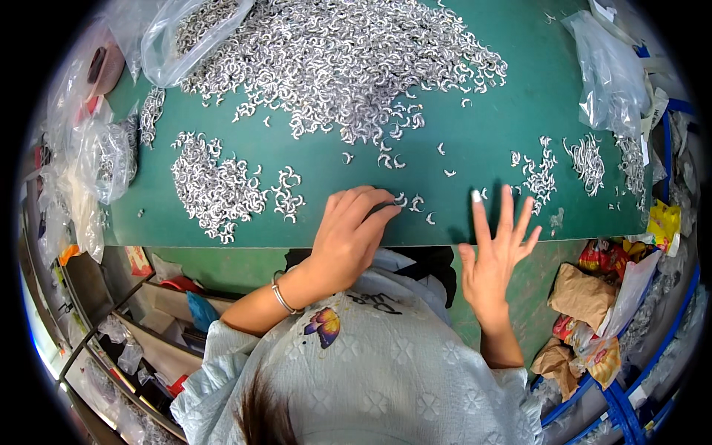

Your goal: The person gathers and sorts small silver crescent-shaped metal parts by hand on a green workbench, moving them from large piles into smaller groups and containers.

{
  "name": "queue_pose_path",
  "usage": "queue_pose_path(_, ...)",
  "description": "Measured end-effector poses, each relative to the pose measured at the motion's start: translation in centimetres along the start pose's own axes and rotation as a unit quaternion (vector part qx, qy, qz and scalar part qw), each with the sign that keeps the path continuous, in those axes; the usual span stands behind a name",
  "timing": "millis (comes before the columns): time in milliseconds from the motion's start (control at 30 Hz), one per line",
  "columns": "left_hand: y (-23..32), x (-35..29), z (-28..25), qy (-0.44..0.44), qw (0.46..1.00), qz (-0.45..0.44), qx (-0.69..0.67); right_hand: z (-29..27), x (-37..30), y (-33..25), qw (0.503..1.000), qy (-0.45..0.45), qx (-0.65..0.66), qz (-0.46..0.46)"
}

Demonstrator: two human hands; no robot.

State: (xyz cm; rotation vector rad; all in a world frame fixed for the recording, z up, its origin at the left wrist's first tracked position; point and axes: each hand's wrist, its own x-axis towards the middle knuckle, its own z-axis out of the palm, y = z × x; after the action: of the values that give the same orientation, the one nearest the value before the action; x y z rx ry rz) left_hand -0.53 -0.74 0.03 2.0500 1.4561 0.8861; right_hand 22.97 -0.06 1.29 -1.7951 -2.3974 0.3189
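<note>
My left hand point(350, 236) is at the front of the green table, its fingers bent and its thumb and forefinger closed in a pinch at a small curved metal piece point(401, 199). A few loose pieces point(417, 202) of the same silvery crescent shape lie just right of those fingertips. My right hand point(498, 256) is spread open over the table's front edge, holding nothing. Its forefinger tip is white. Just beyond it lies a small heap of crescent pieces point(540, 180). A large pile of crescents point(348, 67) covers the far middle, and a medium heap point(215, 185) lies at left.
On the green table point(311, 167), slimmer metal pieces point(587, 165) lie at the right. Clear plastic bags point(610, 74) rest at the far right, and bagged pieces point(111, 159) at the left edge. Below right stand brown paper packages point(582, 293); shelving point(159, 319) is below left.
</note>
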Motion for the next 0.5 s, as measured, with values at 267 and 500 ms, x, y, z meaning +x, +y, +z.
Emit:
queue_pose_path(267,-0.3,-0.3,0.0,0.032,0.999,-0.010,0.011,0.2,1.8,0.3,0.999,-0.012,0.020,-0.048)
queue_pose_path(500,-0.1,0.3,0.4,0.037,0.997,-0.051,0.034,-0.1,3.1,-1.9,0.989,-0.074,0.058,-0.115)
